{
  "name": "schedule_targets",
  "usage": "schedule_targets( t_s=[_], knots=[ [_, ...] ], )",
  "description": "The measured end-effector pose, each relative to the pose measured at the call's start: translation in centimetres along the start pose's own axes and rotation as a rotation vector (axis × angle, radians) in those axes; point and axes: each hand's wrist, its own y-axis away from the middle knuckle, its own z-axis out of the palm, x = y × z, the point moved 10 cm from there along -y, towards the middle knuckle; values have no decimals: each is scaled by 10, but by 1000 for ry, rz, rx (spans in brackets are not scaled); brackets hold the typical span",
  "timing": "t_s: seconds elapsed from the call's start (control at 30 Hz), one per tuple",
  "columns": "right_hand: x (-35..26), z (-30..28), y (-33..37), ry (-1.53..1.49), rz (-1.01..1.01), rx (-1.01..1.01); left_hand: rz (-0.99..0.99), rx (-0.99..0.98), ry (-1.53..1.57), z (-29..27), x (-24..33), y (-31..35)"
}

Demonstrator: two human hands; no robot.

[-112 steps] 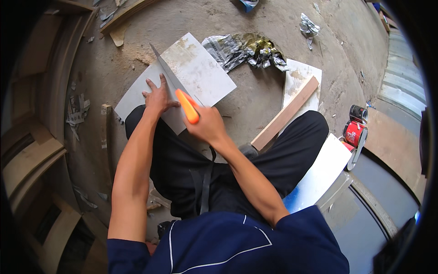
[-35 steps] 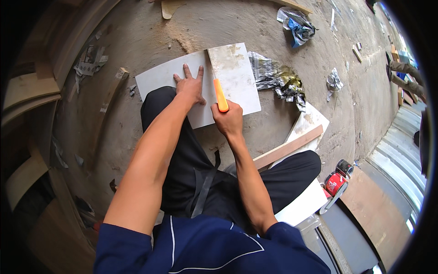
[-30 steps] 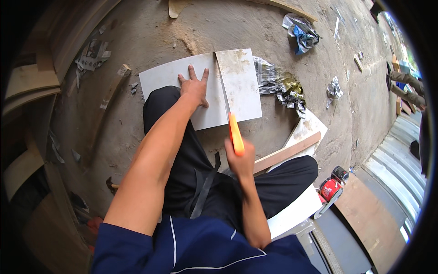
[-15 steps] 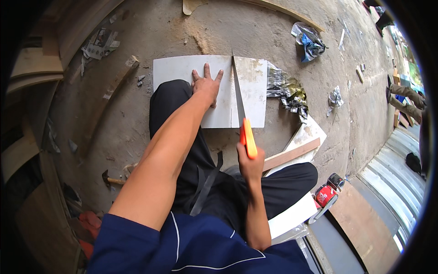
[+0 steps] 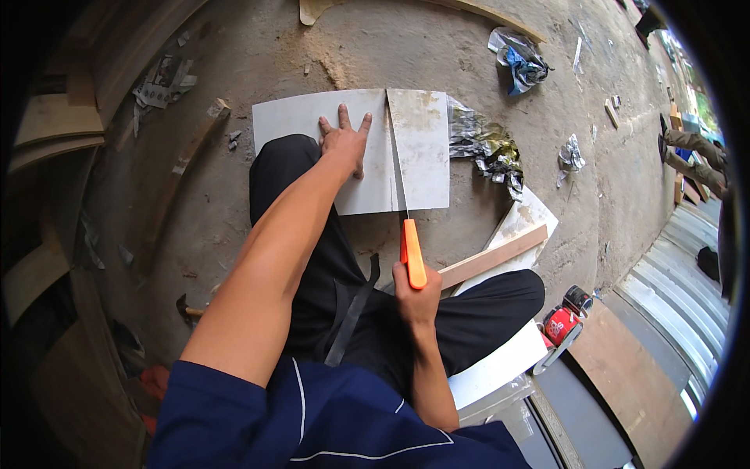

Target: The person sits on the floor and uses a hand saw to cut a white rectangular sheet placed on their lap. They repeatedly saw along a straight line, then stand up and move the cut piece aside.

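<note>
We look down on a person sawing a white board (image 5: 293,116) low over the concrete floor (image 5: 258,47). Half a second ago the tip of the orange-handled saw (image 5: 413,250) poked out past the board's far edge; now the saw is drawn back toward the body, its handle clear of the near edge and its blade lying lengthwise across the board. We take this as the sawing still under way; we cannot tell how deep any cut runs. The right hand (image 5: 418,295) has its fingers wrapped around the handle. The left hand (image 5: 344,145) rests flat on the board, fingers spread wide, left of the blade. To the right, beyond the person's knee, sit a red tin (image 5: 559,324) and a dark tin (image 5: 577,299), side by side; we cannot see what they hold.
</note>
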Motion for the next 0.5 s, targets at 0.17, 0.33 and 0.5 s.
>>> schedule_targets(
  t_s=[0.17, 0.33, 0.5],
  knots=[
    [-3, 18, -106, 96, -64, 42, 34, 14, -11, -6, 15, -3],
    [-15, 23, -94, 41, 13, 23, 87, 14, -32, 8, 15, -4],
    [-4, 2, -33, -1, 42, 20, -20, -17, 20, 3, 1, -3]
  ],
)
